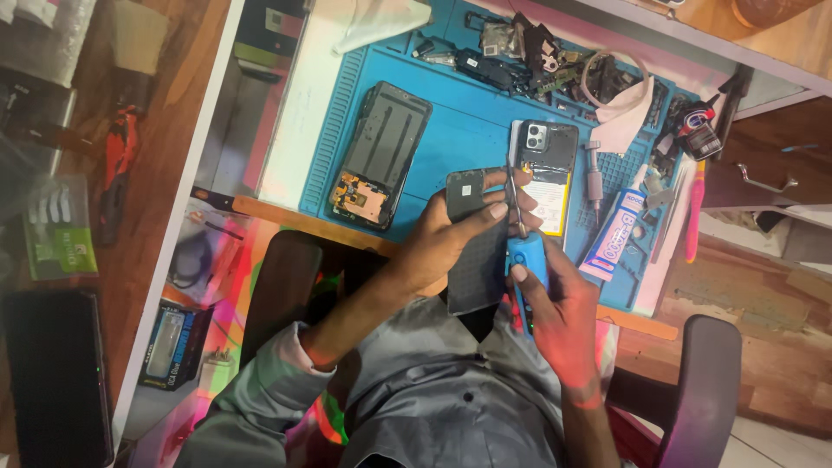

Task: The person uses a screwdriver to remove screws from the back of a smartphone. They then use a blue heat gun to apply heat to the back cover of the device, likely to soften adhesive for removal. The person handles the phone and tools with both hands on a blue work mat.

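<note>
The left hand point(459, 230) is closed around a dark phone body point(476, 251), fingers wrapped over its far end and thumb across its face, holding it tilted above the near edge of the desk point(290, 130), over the person's lap. The right hand point(555, 308) is closed in a grip on a blue-handled screwdriver point(525, 260), index finger pressed along the handle, with the thin metal shaft running up to the right edge of the phone body near its far end; whether the tip touches it cannot be told. Just beyond the hands, on the blue work mat point(459, 113), lies a phone back cover point(548, 160) with its camera cluster at the far end and a pale battery-like panel below it. To the left on the mat sits an opened phone frame point(381, 156), dark and tilted, with an exposed orange and gold board at its near end. A white tube of glue point(614, 236) lies to the right of the hands, near a pink tool point(693, 221) at the mat's right edge. A heap of small parts and cables point(555, 61) fills the far side of the mat, with a white cloth point(381, 22) at the far left. A small box point(173, 345) rests low on the left, beside the chair point(706, 381).
</note>
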